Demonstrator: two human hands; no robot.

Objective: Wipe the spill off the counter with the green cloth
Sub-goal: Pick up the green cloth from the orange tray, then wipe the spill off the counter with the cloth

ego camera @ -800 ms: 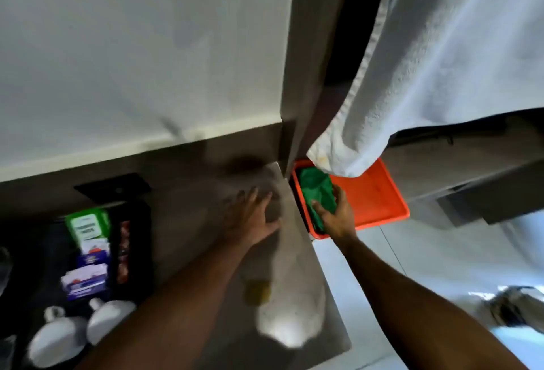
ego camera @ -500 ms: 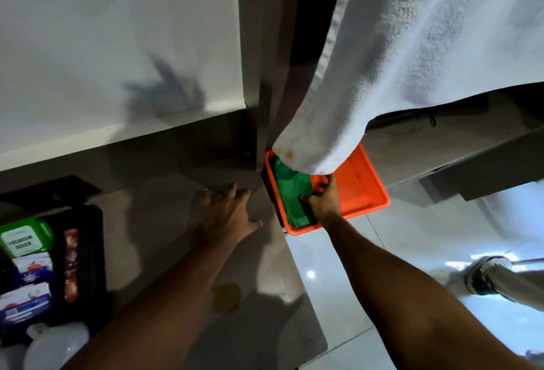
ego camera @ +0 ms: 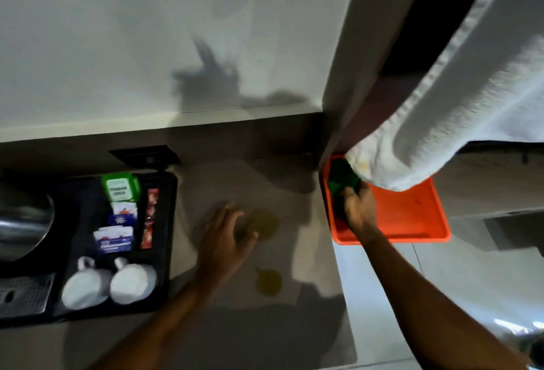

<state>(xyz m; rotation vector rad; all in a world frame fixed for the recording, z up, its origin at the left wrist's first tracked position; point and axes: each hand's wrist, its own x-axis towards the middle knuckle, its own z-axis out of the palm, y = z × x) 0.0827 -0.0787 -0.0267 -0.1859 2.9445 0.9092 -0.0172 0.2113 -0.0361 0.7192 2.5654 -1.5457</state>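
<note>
The green cloth (ego camera: pixel 341 179) lies bunched in the left end of an orange tray (ego camera: pixel 412 216) just off the counter's right edge. My right hand (ego camera: pixel 359 210) is closed on the cloth inside the tray. Two yellowish spill patches mark the grey counter (ego camera: pixel 223 181): a larger spill (ego camera: pixel 263 222) and a smaller spill (ego camera: pixel 268 280) nearer to me. My left hand (ego camera: pixel 226 237) rests with spread fingers on the counter, its fingertips at the larger patch's left edge.
A white towel (ego camera: pixel 459 110) hangs over the tray's far part. A black tray (ego camera: pixel 169 237) at the left holds two upturned white cups (ego camera: pixel 109 281), sachets and a green packet (ego camera: pixel 120 187). A metal kettle (ego camera: pixel 20 219) stands at far left. A pale tiled floor lies to the right.
The view has swung left, bringing the black tray and both spill patches into sight. My right hand stays closed on the green cloth in the orange tray. My left hand remains on the counter.
</note>
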